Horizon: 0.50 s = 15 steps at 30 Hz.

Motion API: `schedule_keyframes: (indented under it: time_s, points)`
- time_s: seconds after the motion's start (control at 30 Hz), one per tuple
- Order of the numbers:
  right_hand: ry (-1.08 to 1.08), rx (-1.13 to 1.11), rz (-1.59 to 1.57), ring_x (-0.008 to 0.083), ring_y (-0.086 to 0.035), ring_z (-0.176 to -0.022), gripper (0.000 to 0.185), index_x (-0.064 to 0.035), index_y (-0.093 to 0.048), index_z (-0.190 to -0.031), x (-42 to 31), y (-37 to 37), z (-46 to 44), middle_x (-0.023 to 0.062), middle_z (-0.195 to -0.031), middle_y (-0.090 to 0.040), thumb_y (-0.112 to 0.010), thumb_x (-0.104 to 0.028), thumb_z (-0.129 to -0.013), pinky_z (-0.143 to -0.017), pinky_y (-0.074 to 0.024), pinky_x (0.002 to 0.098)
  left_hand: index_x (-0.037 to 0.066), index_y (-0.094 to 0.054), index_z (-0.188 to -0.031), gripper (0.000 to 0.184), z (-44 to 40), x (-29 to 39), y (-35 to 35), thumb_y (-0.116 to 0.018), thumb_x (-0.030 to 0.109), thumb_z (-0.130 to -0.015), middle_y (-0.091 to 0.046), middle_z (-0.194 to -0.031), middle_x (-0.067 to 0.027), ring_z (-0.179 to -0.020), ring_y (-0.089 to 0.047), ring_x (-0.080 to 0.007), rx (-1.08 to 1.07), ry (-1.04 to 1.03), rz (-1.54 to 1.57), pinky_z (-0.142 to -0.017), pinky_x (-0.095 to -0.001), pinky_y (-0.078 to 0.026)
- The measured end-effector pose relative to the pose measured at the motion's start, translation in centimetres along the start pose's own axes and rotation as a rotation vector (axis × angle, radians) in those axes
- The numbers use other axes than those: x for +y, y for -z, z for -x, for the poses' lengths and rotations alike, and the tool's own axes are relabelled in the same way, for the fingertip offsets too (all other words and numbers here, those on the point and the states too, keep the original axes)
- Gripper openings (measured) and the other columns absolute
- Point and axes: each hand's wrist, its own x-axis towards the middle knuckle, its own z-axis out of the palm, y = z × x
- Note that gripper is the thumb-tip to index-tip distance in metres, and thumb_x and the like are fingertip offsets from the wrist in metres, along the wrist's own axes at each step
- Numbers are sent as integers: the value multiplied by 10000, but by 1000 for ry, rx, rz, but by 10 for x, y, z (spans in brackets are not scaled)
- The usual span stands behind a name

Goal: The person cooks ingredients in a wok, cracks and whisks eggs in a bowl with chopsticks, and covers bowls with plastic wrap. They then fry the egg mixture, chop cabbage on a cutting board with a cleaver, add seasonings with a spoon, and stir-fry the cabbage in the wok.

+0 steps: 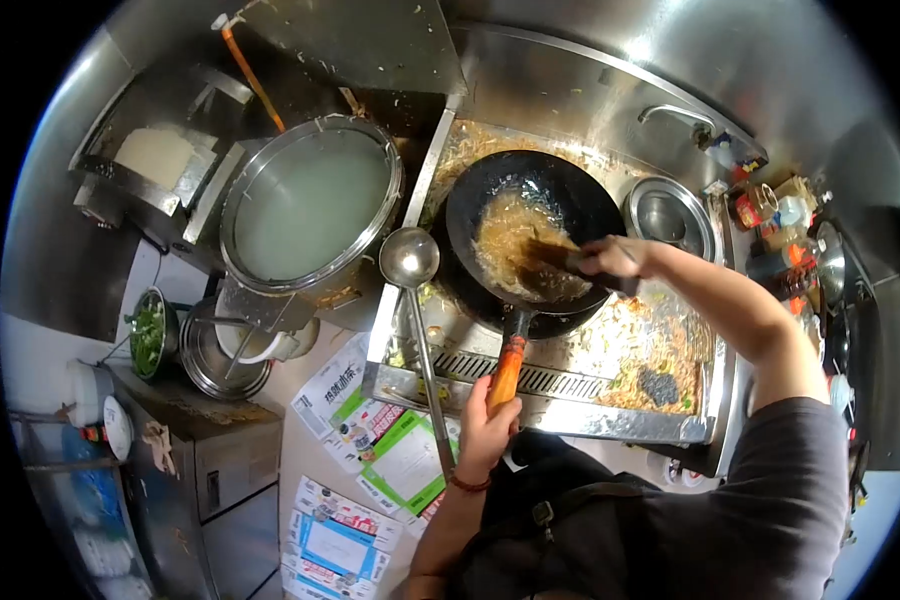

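A black wok (pixel 470 200) sits on the stove with cloudy brown liquid (pixel 505 230) in it. My left hand (pixel 488 428) is closed around the wok's orange wooden handle (pixel 508 372). Over the wok's right side, my right hand (pixel 615 258) grips a dark brown wok brush (pixel 548 257), its bristle end down in the liquid. To the left of the wok lies a long metal ladle (pixel 410 258), bowl at the stove's edge. Its handle runs down close to my left wrist, apparently not in my fingers.
Left of the stove stands a large pot (pixel 310 200) of cloudy liquid. Food scraps litter the stove top (pixel 660 345). A metal bowl (pixel 670 215), a faucet (pixel 670 112) and several jars (pixel 755 205) are at the right. Flattened cartons (pixel 405 470) cover the floor.
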Motion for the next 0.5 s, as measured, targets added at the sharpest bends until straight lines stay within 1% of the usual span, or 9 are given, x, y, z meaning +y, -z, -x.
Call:
schedule_keyframes:
  time_s: [0.07,0.13,0.2,0.27,0.33,0.37,0.4,0.43,0.5]
  points:
    - [-1,-185,-201,159,-603,-552,576,-105,-410,-1334,12,-25,27,175,-1118,-559,-543,-408,-863,-420,-475,214,-24,-437,-1131,363,-3,-3,1,-582,15,-800,-515,-708,-19,-496,-459,-71,-27,-34,-22,-437,-212,-374]
    - [121,-70,-239,185,-566,-497,497,-26,-480,-1225,-14,-58,18,161,-930,-592,-494,-396,-892,-402,-461,245,-26,-437,-1126,360,-3,-1,-1,-580,7,-797,-509,-682,-19,-486,-455,-73,19,-49,-80,-435,-217,-374]
    - [-53,-301,-934,217,-520,-457,411,-5,-490,-1028,-44,-64,-63,122,-757,-565,-457,-397,-908,-405,-457,297,-26,-439,-1117,349,-2,6,-5,-563,-2,-791,-502,-666,-18,-481,-451,-73,8,3,-47,-422,-208,-358]
    - [200,30,-1269,190,-494,-535,282,-85,-401,-932,-73,-49,-137,87,-760,-476,-490,-351,-903,-486,-488,350,-19,-444,-1104,331,-1,10,-5,-553,0,-793,-494,-660,-13,-483,-449,-70,-9,45,-21,-418,-205,-355]
    - [279,0,-1267,227,-518,-503,355,-24,-389,-938,-79,-57,-116,80,-658,-492,-452,-372,-911,-460,-483,358,-15,-444,-1094,318,-3,16,-8,-546,-6,-793,-488,-660,-12,-488,-447,-68,48,74,-51,-418,-205,-353]
    - [180,-164,-1148,223,-533,-553,363,-23,-399,-964,-56,-57,-110,90,-710,-499,-489,-369,-901,-468,-489,358,-14,-442,-1097,322,-2,16,-8,-544,-14,-792,-487,-663,-12,-490,-446,-67,20,44,-40,-418,-203,-350]
    - [40,-363,-864,184,-497,-591,387,-60,-374,-952,-31,-49,-80,54,-732,-435,-507,-417,-890,-500,-495,349,-13,-439,-1101,327,0,14,-8,-542,-22,-791,-486,-665,-13,-492,-444,-67,-16,17,-25,-418,-200,-346]
    - [-243,-502,-702,283,-570,-841,522,-36,-406,-1171,-8,-36,-53,193,-1037,-514,-515,-450,-872,-538,-524,358,-4,-443,-1084,310,0,10,-6,-542,-19,-790,-492,-668,-20,-479,-446,-79,15,14,-5,-400,-205,-333]
    - [-2,-471,77,331,-326,-1250,691,-219,-204,-1428,35,8,3,144,-1459,-209,-511,-474,-864,-735,-527,423,1,-447,-1074,301,-3,15,-1,-542,-12,-789,-494,-667,-27,-472,-449,-89,-53,79,69,-390,-209,-326]
